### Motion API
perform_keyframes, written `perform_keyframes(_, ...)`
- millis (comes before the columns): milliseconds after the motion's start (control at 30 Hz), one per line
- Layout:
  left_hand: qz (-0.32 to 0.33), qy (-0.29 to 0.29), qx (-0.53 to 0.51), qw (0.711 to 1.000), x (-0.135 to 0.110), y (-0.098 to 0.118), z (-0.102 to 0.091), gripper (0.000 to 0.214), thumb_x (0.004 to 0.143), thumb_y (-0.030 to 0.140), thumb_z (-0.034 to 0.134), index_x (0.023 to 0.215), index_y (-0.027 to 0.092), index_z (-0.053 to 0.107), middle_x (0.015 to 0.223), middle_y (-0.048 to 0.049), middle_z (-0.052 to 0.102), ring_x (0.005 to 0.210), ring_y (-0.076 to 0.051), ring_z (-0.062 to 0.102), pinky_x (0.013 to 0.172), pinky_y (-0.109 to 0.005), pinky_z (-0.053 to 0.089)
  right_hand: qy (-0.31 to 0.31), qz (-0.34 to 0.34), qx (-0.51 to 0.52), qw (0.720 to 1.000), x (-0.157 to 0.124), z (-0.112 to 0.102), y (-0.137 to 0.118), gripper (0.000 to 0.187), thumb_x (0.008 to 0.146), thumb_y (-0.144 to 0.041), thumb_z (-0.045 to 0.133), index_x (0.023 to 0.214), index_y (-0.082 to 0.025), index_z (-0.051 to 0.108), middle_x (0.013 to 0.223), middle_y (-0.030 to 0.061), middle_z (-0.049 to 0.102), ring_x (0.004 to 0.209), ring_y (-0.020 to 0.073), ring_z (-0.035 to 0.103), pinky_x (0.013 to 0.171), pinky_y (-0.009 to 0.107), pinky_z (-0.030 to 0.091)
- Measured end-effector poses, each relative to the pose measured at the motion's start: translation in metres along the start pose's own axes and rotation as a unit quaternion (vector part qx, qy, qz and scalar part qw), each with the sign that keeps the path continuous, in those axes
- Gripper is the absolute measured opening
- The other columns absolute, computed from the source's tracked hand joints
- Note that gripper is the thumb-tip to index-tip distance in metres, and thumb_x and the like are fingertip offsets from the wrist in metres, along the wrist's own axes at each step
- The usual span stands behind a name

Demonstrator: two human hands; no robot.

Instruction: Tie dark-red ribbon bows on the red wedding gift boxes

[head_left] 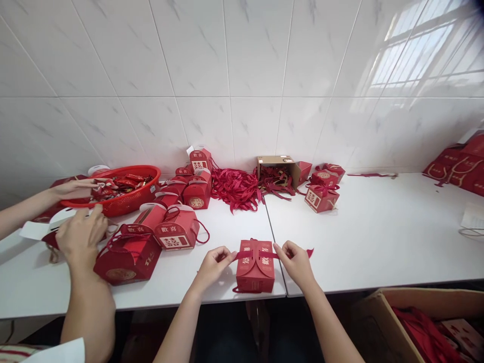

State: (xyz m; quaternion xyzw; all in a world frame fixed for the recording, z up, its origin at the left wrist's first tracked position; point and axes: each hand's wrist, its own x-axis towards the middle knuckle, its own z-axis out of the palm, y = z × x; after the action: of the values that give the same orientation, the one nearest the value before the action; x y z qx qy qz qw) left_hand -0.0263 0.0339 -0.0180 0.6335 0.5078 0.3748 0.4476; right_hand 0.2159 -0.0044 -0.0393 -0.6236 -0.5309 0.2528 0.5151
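Note:
A red gift box point(255, 277) with gold lettering sits at the table's front edge, its top flaps folded together. A dark red ribbon point(267, 255) runs through the slots across the top. My left hand point(215, 264) pinches the ribbon at the left side of the box. On the other side, my right hand point(297, 263) pinches the ribbon too, and its loose end sticks out beyond my fingers. A cord handle shows at the box's lower left corner.
Several filled red boxes point(176, 229) stand at left, beside a red basket point(128, 204) of wrapped sweets where a co-worker's hands point(83, 232) work. Behind lie a ribbon pile point(236, 189) and a cardboard box point(278, 160). Tied boxes point(321, 199) stand right; an open carton point(385, 322) is below.

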Motion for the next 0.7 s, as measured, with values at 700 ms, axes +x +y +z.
perform_keyframes(700,-0.184,0.128,-0.479,0.849,-0.011,0.012,0.028,0.009,0.085,0.027,0.059,0.087,0.02,0.065,0.082,-0.0016,0.066,0.069,-0.011,0.063,0.059,-0.021,0.05,0.033,0.3,0.665,0.683,-0.033,0.007,0.005,0.004,0.081,-0.024,0.067,0.077,-0.022,0.065,0.071,-0.0013,0.06,0.058,0.0081,0.057,0.051,0.019,0.052)
